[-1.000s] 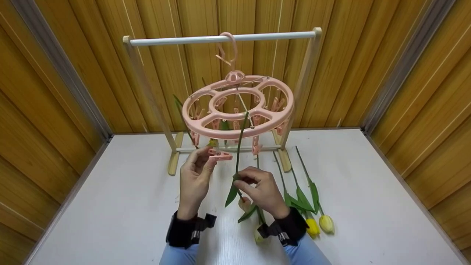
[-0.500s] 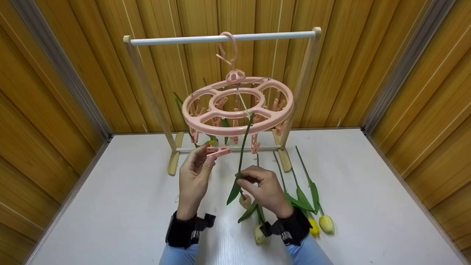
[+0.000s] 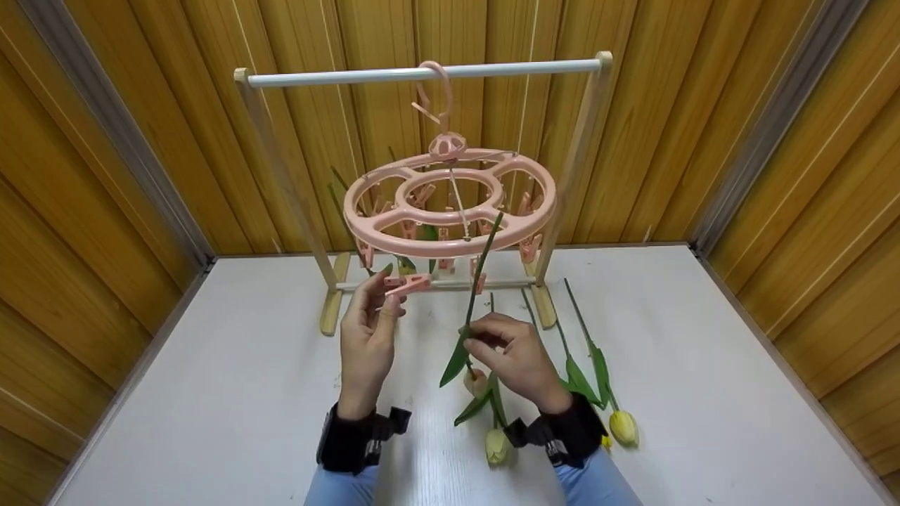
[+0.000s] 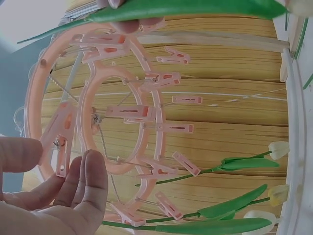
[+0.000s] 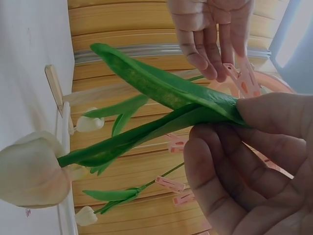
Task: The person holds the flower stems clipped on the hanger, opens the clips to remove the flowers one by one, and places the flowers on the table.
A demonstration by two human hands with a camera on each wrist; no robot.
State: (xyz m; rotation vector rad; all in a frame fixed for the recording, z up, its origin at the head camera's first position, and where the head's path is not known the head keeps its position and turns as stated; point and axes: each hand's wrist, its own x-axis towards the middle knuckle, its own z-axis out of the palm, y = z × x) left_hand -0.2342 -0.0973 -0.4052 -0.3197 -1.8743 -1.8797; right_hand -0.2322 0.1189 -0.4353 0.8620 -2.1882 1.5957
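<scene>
My left hand [image 3: 369, 337] pinches a pink clothespin [image 3: 411, 282] between thumb and fingers, below the near left rim of a pink clip hanger [image 3: 450, 247]. In the left wrist view the clothespin [image 4: 59, 132] sits between the thumb and fingertips. My right hand [image 3: 517, 358] pinches an artificial tulip [image 3: 455, 362] by stem and leaf; its bare stem points up towards the hanger and its bloom hangs down. The right wrist view shows the tulip's pale bloom [image 5: 34, 171] at left. The stem end stands apart from the clothespin.
A wooden stand with a white bar [image 3: 337, 77] carries the hanger. Several tulips hang from clips behind, such as the white tulip [image 4: 279, 149]. On the white table [image 3: 211, 393] lie a pale tulip [image 3: 496, 446], a yellowish tulip [image 3: 624, 429] and a partly hidden yellow one.
My left hand has drawn the clothespin slightly left and up in view, and the hanger has shifted a little left. My right hand has moved right with the tulip, whose stem now leans further right.
</scene>
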